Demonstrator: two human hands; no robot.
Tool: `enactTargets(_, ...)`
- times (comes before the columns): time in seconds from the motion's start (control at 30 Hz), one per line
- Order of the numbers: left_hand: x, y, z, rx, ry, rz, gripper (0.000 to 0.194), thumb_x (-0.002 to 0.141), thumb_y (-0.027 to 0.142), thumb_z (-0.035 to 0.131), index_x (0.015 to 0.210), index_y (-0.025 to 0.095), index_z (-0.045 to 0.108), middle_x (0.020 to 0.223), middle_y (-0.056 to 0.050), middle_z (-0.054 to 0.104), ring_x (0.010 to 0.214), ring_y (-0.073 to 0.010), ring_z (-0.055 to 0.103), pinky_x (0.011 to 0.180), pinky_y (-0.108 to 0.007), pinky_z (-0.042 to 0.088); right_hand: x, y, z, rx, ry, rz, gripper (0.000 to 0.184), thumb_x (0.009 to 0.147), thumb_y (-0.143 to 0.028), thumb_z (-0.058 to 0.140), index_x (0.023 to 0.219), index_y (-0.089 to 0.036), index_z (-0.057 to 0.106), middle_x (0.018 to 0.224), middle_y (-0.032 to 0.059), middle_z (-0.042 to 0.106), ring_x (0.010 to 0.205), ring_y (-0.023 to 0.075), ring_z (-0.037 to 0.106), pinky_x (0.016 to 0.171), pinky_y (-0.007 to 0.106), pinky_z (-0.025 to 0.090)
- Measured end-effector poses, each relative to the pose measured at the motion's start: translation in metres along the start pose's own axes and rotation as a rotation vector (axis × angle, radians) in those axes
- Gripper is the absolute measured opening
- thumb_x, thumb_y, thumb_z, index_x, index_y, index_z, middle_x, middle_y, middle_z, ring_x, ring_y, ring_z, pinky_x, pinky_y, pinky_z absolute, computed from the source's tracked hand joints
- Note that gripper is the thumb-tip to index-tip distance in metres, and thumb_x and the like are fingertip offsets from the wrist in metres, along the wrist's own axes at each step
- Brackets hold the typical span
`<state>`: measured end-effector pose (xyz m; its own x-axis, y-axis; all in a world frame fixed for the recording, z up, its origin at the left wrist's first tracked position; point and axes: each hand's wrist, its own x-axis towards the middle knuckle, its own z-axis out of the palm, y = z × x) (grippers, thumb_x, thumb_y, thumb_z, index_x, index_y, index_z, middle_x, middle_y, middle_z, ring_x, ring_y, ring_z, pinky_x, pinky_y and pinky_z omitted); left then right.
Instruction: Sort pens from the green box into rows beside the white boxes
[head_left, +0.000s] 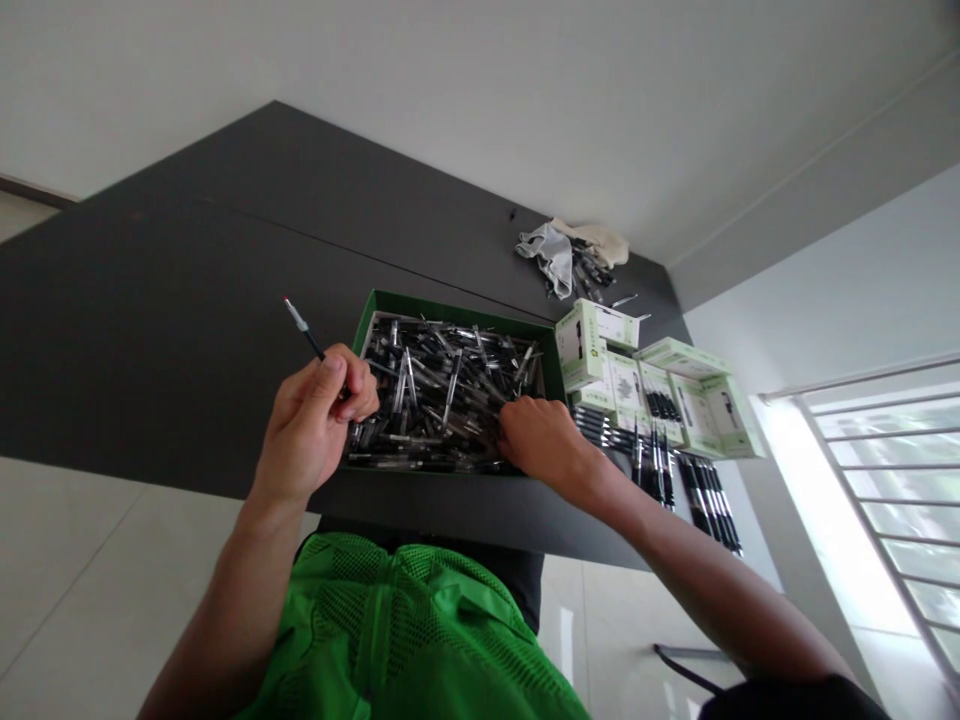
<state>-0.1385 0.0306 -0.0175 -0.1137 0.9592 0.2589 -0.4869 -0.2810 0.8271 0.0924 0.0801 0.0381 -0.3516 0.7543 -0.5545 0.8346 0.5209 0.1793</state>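
My left hand (pixel 319 415) is closed around a slim black pen (pixel 309 332), held over the left edge of the box. The pen slants up to the left, with a pale section near its small red tip. Inside the green box (pixel 555 375) lies a jumbled heap of clear and black pens (pixel 450 385). My right hand (pixel 536 435) reaches into the box's near right corner with its fingers curled down among the pens. Its fingertips, and whatever they grip, are hidden.
Right of the box stand several open white-and-green cartons (pixel 626 385), with rows of black pens (pixel 709 500) beside them. Farther back, a pale crumpled cloth glove (pixel 551 255) lies by more loose pens (pixel 592 270). The dark table (pixel 187 300) meets a wall behind.
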Motion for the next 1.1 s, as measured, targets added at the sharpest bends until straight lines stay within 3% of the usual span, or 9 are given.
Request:
enactTargets(0.2, 0.000, 0.000, 0.002, -0.003, 0.017, -0.005, 0.037, 0.106, 0.041, 0.062, 0.078, 0.018, 0.061, 0.058, 0.006, 0.037, 0.053, -0.0104, 0.031, 0.052, -0.026, 0.029, -0.018, 0.023, -0.012, -0.017, -0.067, -0.062, 0.029, 0.098, -0.023, 0.057, 0.107, -0.011, 0.081, 0.104, 0.0215, 0.082, 0.103, 0.0352, 0.080, 0.085, 0.039, 0.058)
enactTargets(0.4, 0.000, 0.001, 0.002, -0.002, 0.026, -0.013, 0.038, 0.105, 0.043, 0.063, 0.076, 0.018, 0.061, 0.058, 0.005, 0.037, 0.053, -0.0110, 0.029, 0.051, -0.026, 0.028, -0.022, 0.036, 0.004, 0.139, -0.013, -0.121, 0.028, 0.100, -0.027, 0.052, 0.103, -0.018, 0.079, 0.094, 0.0118, 0.083, 0.082, 0.0249, 0.079, 0.070, 0.029, 0.047)
enactTargets(0.57, 0.000, 0.001, 0.003, 0.010, 0.039, -0.024, 0.039, 0.105, 0.044, 0.064, 0.076, 0.018, 0.061, 0.058, 0.005, 0.037, 0.053, -0.0112, 0.029, 0.051, -0.026, 0.028, -0.013, 0.039, 0.011, 0.246, -0.008, -0.194, 0.024, 0.093, -0.024, 0.060, 0.103, -0.022, 0.082, 0.092, 0.0054, 0.083, 0.082, 0.0218, 0.078, 0.065, 0.028, 0.041)
enactTargets(0.87, 0.000, 0.002, 0.003, 0.007, 0.039, -0.030, 0.039, 0.106, 0.044, 0.062, 0.076, 0.018, 0.060, 0.059, 0.005, 0.036, 0.053, -0.0109, 0.030, 0.052, -0.025, 0.029, 0.006, 0.027, 0.013, 0.080, 0.006, -0.279, 0.025, 0.100, -0.026, 0.062, 0.110, -0.025, 0.085, 0.102, 0.0096, 0.084, 0.098, 0.0283, 0.080, 0.079, 0.032, 0.054)
enactTargets(1.1, 0.000, 0.003, 0.003, 0.008, 0.039, -0.035, 0.039, 0.105, 0.044, 0.062, 0.076, 0.018, 0.060, 0.058, 0.005, 0.036, 0.054, -0.0110, 0.031, 0.052, -0.027, 0.029, 0.012, 0.013, 0.015, -0.084, 0.044, -0.253, 0.023, 0.103, -0.022, 0.061, 0.107, -0.015, 0.083, 0.101, 0.0181, 0.082, 0.101, 0.0326, 0.081, 0.082, 0.036, 0.058)
